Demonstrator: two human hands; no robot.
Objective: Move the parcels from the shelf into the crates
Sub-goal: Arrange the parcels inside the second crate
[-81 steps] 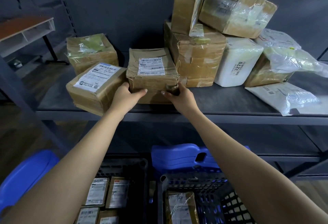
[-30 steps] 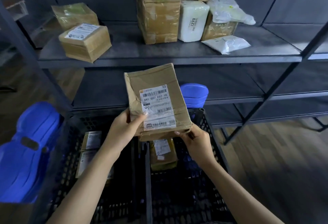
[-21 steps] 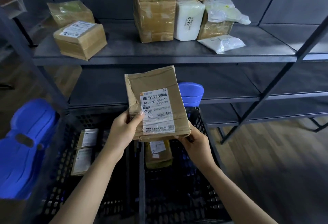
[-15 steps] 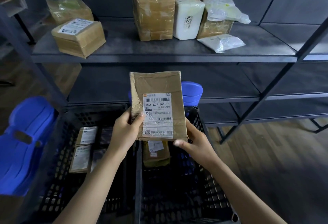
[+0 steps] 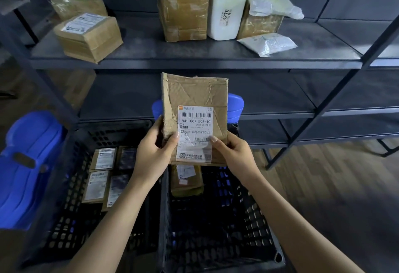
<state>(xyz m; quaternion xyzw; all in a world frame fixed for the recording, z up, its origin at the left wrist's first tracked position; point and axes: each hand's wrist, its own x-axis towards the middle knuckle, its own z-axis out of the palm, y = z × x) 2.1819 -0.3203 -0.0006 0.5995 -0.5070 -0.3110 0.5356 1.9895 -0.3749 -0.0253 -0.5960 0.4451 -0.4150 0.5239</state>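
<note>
I hold a flat brown cardboard parcel (image 5: pixel 195 97) upright in front of me, its white label facing me. My left hand (image 5: pixel 152 154) grips its lower left edge, thumb on the front. My right hand (image 5: pixel 234 154) grips its lower right edge the same way. The parcel hangs above the gap between two black crates: the left crate (image 5: pixel 71 218) holds several labelled parcels, and the right crate (image 5: pixel 254 229) holds one brown parcel (image 5: pixel 187 183). More parcels stay on the dark shelf (image 5: pixel 194 56), among them a labelled box (image 5: pixel 88 37) at the left.
A tall taped box (image 5: pixel 183 9), a white parcel (image 5: pixel 225 11) and a white bag (image 5: pixel 268 43) stand on the shelf's right part. Blue plastic stools sit at the left (image 5: pixel 28 164) and behind the crates (image 5: pixel 235 106). Slanted shelf struts (image 5: pixel 323 108) cross at the right above wooden floor.
Both hands lifted the parcel off the shelf and brought it down over the crates. In the last second it turned more upright and square to me, with my right hand shifting up onto its right edge.
</note>
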